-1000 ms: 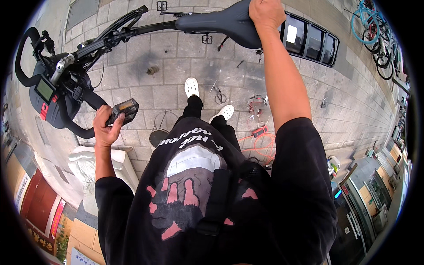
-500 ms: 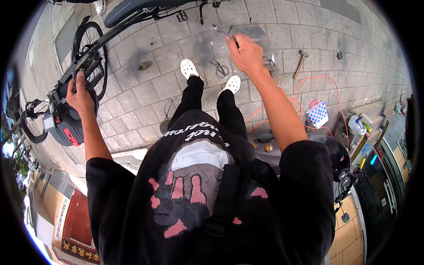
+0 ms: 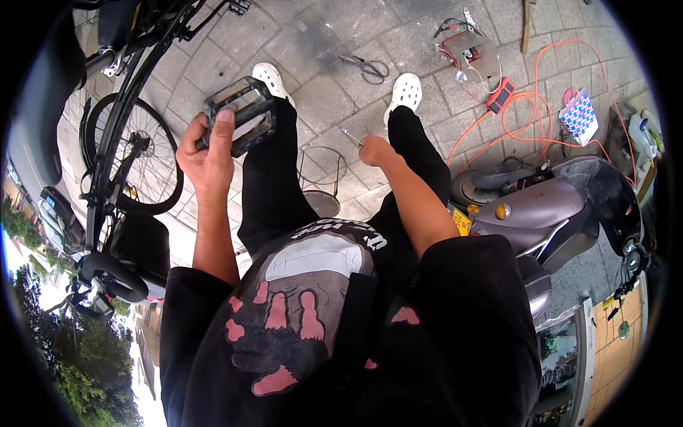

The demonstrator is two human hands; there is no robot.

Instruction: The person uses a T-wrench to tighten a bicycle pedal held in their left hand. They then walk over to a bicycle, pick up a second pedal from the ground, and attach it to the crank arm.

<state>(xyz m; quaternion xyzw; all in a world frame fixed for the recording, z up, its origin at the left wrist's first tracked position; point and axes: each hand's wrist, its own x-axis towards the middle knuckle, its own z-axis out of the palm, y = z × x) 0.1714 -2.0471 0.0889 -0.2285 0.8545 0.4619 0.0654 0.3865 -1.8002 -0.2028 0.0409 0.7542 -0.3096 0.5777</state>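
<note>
A black bicycle pedal with a wide cage-like frame is gripped in my left hand, thumb on top, raised in front of my leg. My right hand is closed around a slim metal wrench; only its end sticks out to the left. Left of the pedal stands a black bicycle, its spoked wheel nearest my left hand. On the paving between my shoes lies a dark-handled pair of scissors or pliers; which one I cannot tell.
A small round stool stands between my legs. To the right are an open box of tools, a red device, a looping orange cord, a checkered bag and a parked purple-grey scooter. A wooden handle lies at the top.
My left hand has come away from the bicycle's handlebar area and now holds the pedal up. My right hand has drawn back toward my body with the wrench. The view has shifted.
</note>
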